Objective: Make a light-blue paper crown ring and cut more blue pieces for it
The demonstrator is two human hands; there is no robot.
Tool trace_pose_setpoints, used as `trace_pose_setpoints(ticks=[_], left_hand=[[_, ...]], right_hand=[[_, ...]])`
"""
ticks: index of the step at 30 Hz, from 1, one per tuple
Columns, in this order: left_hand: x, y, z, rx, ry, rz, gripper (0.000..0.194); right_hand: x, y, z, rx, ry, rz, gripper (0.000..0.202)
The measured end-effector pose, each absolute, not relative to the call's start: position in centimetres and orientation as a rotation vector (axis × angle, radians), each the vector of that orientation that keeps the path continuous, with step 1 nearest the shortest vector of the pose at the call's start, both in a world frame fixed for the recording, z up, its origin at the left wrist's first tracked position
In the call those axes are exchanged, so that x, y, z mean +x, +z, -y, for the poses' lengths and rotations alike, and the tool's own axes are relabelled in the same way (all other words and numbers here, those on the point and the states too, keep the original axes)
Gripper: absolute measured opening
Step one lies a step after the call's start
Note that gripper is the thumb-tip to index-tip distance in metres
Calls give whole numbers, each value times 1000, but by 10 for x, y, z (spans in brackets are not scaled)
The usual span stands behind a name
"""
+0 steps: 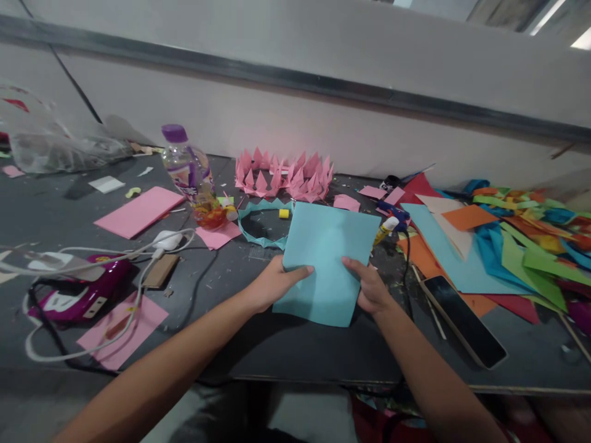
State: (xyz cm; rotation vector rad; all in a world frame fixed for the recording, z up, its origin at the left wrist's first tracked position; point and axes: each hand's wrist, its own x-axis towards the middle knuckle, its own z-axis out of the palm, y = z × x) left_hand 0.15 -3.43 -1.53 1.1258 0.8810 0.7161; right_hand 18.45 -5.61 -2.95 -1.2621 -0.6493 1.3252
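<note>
"As two thumbs press on its face, a sheet of light-blue paper (327,246) takes center stage in the head view, above a cluttered table (314,357). How is it held?"

"From both sides. The left hand (272,284) grasps the left edge and the right hand (369,288) grasps the right, each with its thumb on top and its other fingers mostly hidden."

"And its exact place?"

"Between the two hands, near the front of the table, its left edge hiding part of a toothed blue paper ring (262,241). Whether it touches the table cannot be told."

"What fills the background?"

"A spiked pink paper crown (309,184) sits close to the wall (203,98). Left of it stands a clear bottle (184,172) with a purple cap."

"And on the right?"

"A dark-screened phone (464,321) lies beyond the right hand, beside a spread of colored paper (521,246) in orange, green, blue and red."
</note>
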Motion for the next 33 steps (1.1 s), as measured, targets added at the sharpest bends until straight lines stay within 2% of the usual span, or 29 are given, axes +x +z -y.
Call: trace_pose_setpoints(ticks=[8, 13, 18, 23, 27, 30, 33], left_hand=[[-1, -18, 28, 1163, 711, -883, 24], [-17, -17, 9, 1527, 831, -921, 23], [-33, -26, -7, 1939, 689, -980, 13], [-36, -31, -9, 2313, 532, -963, 9], [-39, -25, -3, 2642, 376, -877, 15], [-42, -22, 4, 2845, 249, -739, 27], [-43, -21, 10, 3010, 105, -672, 30]], right_hand=[[192, -27, 53, -1281, 1273, 852, 43], [207, -29, 50, -1380, 1243, 1051, 38], [223, -35, 47, -1559, 861, 1606, 25], [230, -35, 44, -1396, 687, 2031, 17], [237, -37, 46, -1227, 557, 2367, 22], [240, -42, 53, -1175, 393, 2481, 34], [242, -48, 60, -1171, 202, 2543, 41]])
